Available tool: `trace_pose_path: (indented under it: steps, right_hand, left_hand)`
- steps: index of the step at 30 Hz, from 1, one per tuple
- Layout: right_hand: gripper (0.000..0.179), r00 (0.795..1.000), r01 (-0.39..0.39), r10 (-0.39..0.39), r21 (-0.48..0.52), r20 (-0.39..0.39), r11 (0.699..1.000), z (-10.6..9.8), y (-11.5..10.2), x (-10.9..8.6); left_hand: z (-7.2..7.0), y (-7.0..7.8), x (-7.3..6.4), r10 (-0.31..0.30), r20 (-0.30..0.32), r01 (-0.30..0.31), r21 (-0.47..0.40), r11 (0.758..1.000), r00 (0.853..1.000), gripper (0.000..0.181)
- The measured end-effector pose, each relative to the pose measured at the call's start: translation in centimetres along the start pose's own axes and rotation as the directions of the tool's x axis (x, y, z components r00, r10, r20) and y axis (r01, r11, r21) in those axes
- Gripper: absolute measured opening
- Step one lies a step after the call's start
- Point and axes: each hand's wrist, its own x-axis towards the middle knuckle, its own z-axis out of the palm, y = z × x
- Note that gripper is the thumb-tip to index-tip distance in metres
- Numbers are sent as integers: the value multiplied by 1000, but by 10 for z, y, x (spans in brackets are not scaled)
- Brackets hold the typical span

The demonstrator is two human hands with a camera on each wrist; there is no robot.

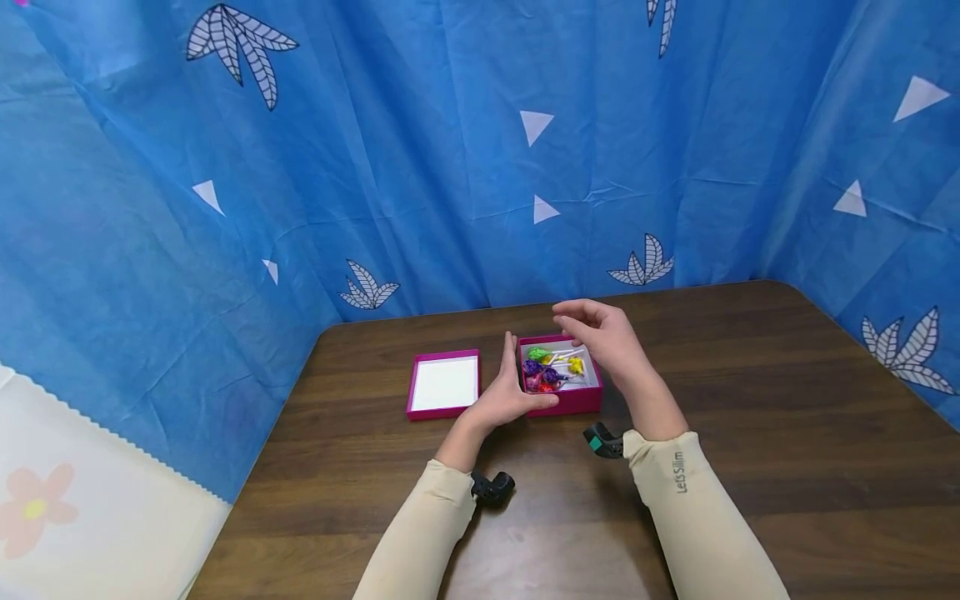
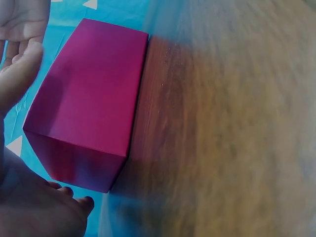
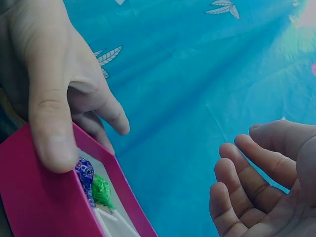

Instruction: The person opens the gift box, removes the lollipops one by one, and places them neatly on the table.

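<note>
A magenta box (image 1: 579, 403) with a white inside stands on the table, uncovered. Several wrapped lollipops (image 1: 552, 376) lie in it, their wrappers green, purple, red and yellow, with white sticks. My left hand (image 1: 501, 402) is at the box's left side, its fingers extended along that wall and its thumb stretched across the front rim. Over the box's right rear edge hovers my right hand (image 1: 613, 340), fingers loosely bent and nothing between them. From the right wrist view, the left thumb (image 3: 55, 143) overlaps the front wall, with a purple and a green lollipop (image 3: 102, 190) just behind.
Left of the box, a shallow magenta lid (image 1: 446, 384) lies with its white inside facing up. Both sit on a dark wooden table (image 1: 750, 417). A blue patterned curtain (image 1: 465, 167) hangs along the table's back and sides.
</note>
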Motion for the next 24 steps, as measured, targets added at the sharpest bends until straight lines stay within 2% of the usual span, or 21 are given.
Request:
trace_pose_path:
  steps: [10,18,22,24]
  right_hand:
    - [40,1000,-22,23,-24,9,999,2,8,5]
    - [38,999,-23,24,-57,23,998,6,14,9]
    - [37,999,-24,28,-106,36,994,8,19,10]
    - [35,999,8,0,-161,52,987,9,23,12]
  left_hand:
    - [0,-12,4,-37,-12,37,-25,999,999,125]
    - [0,-20,4,-34,-12,33,-84,996,999,125]
    - [2,-23,5,-41,-12,40,-68,997,999,126]
    - [2,-23,6,-44,-11,43,-63,997,999,127]
